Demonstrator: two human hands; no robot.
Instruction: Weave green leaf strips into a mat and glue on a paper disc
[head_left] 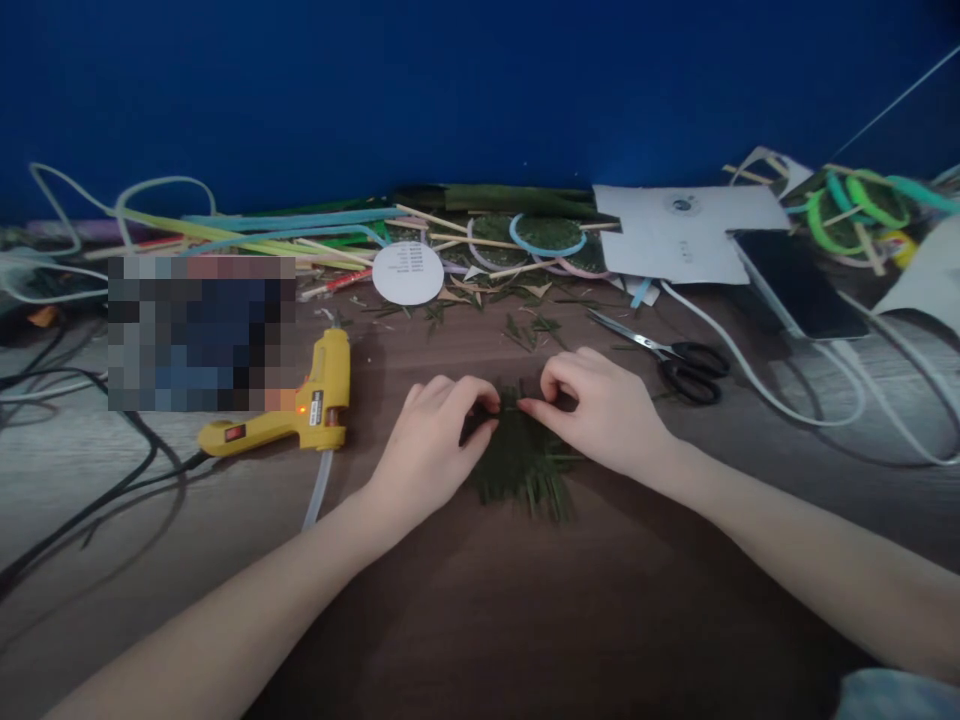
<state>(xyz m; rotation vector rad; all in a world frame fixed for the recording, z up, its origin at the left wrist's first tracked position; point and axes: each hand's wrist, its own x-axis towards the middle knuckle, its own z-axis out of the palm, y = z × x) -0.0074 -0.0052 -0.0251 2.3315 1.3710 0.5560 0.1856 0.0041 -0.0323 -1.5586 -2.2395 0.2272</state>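
Green strips (517, 465) at the frame's centre lie on the counter (480, 630), seemingly partly interlaced, with lower ends loose and perhaps left to finish, while the left hand (433, 430) and the right hand (606, 412) both pinch near their upper edge.

The left forearm (277, 590) and right forearm (787, 545) are angled inward toward the tabletop's (450, 640) far edge. The left hand (433, 432) and right hand (606, 412) are curled into pinches, fingertips turned toward each other.
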